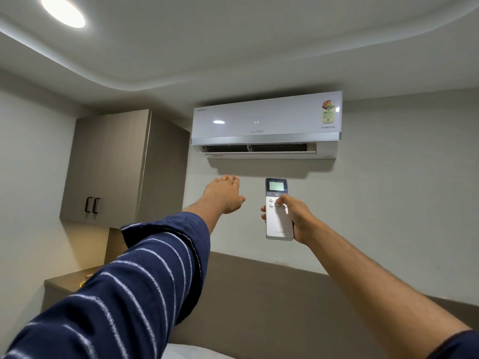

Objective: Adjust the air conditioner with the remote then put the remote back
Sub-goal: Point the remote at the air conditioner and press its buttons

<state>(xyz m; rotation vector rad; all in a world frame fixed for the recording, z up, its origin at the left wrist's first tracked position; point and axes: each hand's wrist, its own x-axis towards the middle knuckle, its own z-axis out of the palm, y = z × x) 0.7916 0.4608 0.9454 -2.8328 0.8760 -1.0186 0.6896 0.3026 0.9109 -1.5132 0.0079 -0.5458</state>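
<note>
Striped sleeve (134,281) is stretching up — left hand (224,194) reaching empty, fingers flat, below the air conditioner (267,120); right hand (293,218) is gripping the remote (277,216) upright, thumb on its buttons.

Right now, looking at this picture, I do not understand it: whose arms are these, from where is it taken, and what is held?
There is only one picture. It comes from a camera worn on a person's head, so the two arms are that person's own. The right hand has a grip on a white remote, thumb on its buttons, aimed up at the air conditioner on the wall. The left hand is open and holds nothing, stretched toward the unit. A cabinet hangs at the left.
</note>
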